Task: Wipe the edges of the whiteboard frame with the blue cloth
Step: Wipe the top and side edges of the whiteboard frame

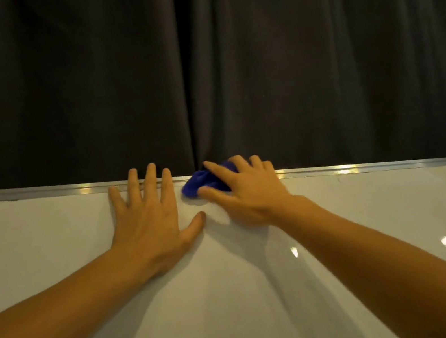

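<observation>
A white whiteboard fills the lower half of the view, and its silver metal frame runs across the top edge, sloping down to the right. My right hand presses a bunched blue cloth onto the frame near the middle, with fingers spread over the cloth and curled over the edge. My left hand lies flat and open on the board just left of the cloth, its fingertips reaching the frame. Most of the cloth is hidden under my right hand.
A dark grey curtain hangs in folds right behind the board's top edge. Bright light reflections glint on the board at the right.
</observation>
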Tool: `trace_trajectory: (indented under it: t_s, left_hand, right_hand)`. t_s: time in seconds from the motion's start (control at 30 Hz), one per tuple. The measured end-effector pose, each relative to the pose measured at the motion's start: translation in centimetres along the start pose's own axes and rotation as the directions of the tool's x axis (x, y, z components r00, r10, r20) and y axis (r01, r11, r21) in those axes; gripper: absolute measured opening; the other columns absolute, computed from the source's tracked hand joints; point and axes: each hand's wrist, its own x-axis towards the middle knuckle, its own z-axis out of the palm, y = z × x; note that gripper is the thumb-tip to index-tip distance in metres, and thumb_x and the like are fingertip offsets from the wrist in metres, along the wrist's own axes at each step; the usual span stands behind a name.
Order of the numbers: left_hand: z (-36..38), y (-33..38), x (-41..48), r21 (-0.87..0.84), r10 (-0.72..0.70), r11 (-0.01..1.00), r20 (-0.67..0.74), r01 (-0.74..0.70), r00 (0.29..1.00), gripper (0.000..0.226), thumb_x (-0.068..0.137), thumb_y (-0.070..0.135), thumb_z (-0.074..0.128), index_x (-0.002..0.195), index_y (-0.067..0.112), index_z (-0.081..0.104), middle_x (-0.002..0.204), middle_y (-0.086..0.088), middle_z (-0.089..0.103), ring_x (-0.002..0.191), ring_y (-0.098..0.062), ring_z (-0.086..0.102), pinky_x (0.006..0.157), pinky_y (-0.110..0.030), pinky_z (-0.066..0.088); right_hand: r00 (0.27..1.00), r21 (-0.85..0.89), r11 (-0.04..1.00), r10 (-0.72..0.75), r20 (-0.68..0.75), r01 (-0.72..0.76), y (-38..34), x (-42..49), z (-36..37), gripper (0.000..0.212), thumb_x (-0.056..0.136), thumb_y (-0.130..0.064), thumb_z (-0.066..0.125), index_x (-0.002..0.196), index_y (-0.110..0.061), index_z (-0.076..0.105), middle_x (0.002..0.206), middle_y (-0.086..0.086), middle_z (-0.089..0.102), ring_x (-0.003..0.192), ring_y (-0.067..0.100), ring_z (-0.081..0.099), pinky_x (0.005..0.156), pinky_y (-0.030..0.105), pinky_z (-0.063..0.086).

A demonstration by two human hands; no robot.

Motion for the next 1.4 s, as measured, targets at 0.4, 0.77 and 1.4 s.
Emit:
trace_trajectory:
  t_s: [0.4, 0.77, 1.4]
  left_hand:
    - [1.7, 0.8, 0.8, -0.002, 0.0, 1.0, 0.007, 0.0, 1.0, 0.112, 0.051, 0.097, -0.013, 0.135, 0.026, -0.037, 0.16, -0.009, -0.025, 0.144, -0.042, -0.024, 0.109, -0.07, -0.01]
    - [1.2, 3.5, 1.5, -0.018, -0.005, 1.0, 0.03, 0.005, 1.0, 0.124, 0.054, 0.098, -0.005, 0.149, 0.022, -0.023, 0.161, -0.011, -0.023, 0.144, -0.044, -0.019, 0.11, -0.071, -0.005]
    - [4.3, 32.8, 3.5, 0.015, 0.026, 1.0, 0.105, -0.027, 0.994, 0.123, 0.053, 0.095, -0.004, 0.149, 0.021, -0.023, 0.161, -0.008, -0.024, 0.143, -0.047, -0.023, 0.109, -0.072, -0.002]
  right_hand:
    - [0.999, -0.02, 0.999, 0.036, -0.039, -0.037, -1.0, -1.4, 2.4, 0.091, 0.075, -0.092, 0.002, 0.153, -0.044, -0.006, 0.166, 0.0, -0.003, 0.151, 0.029, -0.011, 0.118, 0.052, -0.016]
    - [0.979, -0.001, 0.979, 0.205, -0.018, -0.205, 7.2, -3.5, 0.5, 0.079, 0.074, -0.092, 0.002, 0.145, -0.059, -0.012, 0.165, 0.0, -0.015, 0.147, 0.034, -0.023, 0.114, 0.051, -0.02]
    - [0.992, 0.018, 0.998, 0.069, -0.103, -0.067, 29.1, -10.2, -0.7, 0.083, 0.076, -0.089, 0.003, 0.15, -0.053, 0.009, 0.164, 0.003, 0.016, 0.15, 0.032, -0.001, 0.119, 0.05, -0.008]
